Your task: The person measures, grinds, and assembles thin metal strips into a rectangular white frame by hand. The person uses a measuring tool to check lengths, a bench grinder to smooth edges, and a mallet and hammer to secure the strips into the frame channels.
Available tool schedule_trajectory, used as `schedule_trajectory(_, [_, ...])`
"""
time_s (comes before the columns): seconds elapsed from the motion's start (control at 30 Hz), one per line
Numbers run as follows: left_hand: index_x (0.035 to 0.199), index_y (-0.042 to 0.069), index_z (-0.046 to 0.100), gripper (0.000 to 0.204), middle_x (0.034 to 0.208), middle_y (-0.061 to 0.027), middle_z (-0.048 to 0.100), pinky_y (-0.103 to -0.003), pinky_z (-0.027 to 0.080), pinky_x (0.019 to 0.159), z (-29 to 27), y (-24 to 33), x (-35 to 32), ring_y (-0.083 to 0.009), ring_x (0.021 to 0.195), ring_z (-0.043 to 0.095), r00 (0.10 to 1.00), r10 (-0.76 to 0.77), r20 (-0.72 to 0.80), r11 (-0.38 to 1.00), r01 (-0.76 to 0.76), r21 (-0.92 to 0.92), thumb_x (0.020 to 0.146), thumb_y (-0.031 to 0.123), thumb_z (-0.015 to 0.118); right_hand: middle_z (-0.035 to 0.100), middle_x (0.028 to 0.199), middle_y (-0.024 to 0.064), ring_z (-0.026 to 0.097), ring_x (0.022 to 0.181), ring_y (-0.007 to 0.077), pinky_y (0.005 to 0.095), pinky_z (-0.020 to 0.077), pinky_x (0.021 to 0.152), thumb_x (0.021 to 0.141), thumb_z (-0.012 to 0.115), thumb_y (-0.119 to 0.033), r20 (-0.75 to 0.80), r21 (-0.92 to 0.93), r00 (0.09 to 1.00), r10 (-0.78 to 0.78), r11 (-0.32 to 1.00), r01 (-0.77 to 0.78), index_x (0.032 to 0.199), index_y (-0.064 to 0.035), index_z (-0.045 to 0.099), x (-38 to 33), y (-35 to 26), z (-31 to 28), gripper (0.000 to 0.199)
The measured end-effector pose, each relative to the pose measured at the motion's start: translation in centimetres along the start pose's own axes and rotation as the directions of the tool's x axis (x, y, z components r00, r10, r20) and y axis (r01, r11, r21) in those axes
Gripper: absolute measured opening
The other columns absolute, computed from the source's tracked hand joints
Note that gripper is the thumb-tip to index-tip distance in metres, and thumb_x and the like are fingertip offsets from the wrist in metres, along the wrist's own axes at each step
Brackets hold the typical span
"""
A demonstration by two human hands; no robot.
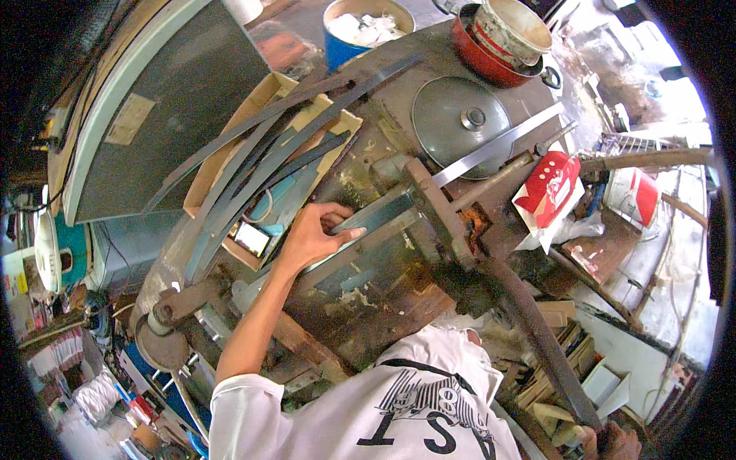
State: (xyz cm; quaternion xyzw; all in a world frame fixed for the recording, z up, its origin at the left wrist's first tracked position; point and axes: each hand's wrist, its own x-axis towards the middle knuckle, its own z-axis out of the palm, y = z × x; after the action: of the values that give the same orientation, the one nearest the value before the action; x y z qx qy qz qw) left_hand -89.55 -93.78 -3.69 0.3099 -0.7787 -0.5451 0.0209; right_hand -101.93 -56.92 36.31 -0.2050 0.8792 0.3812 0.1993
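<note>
Left of the hand-lever machine (438,211), the left hand (313,238) pinches the metal strip (498,146) running through it; the right hand (613,442) grips its lever (537,337). Keeping the strip square should help.

Large dark lettering (376,441) stands upside down on the white shirt (330,422) at the table's (429,57) near edge; by its right edge, a red carton (558,182) bears white print too small to read
</note>
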Motion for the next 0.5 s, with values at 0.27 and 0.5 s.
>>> schedule_trajectory(0.27, [0.09, -0.001, 0.072, 0.032, 0.078, -0.0081, 0.071, -0.029, 0.05, 0.067, 0.2, 1.5, -0.2, -0.0108, 0.072, 0.063, 0.992, -0.1, 0.077, 0.992, 0.106, -0.07, 0.078, 0.027, 0.081, 0.067, 0.099, 0.0256, 0.062, 0.094, 0.0439, 0.0492, 0.049, 0.083, 0.091, 0.061, -0.048, 0.215, 0.224, 0.977, -0.015, 0.974, -0.034, 0.113, -0.0006, 0.067, 0.6, 1.2, 2.4, 0.053])
schedule_trajectory(0.5, [0.095, 0.002, 0.072, 0.027, 0.082, -0.0063, 0.072, -0.031, 0.051, 0.073, -0.2, 1.3, 0.0, -0.011, 0.076, 0.064, 0.99, -0.052, 0.127, 0.991, 0.067, -0.118, 0.08, 0.023, 0.08, 0.067, 0.1, 0.0271, 0.062, 0.096, 0.0439, 0.049, 0.0486, 0.085, 0.091, 0.06, -0.05, 0.336, 0.132, 0.939, 0.078, 0.983, -0.129, 0.114, 0.0002, 0.067, 1.7, 0.4, 2.5, 0.055])
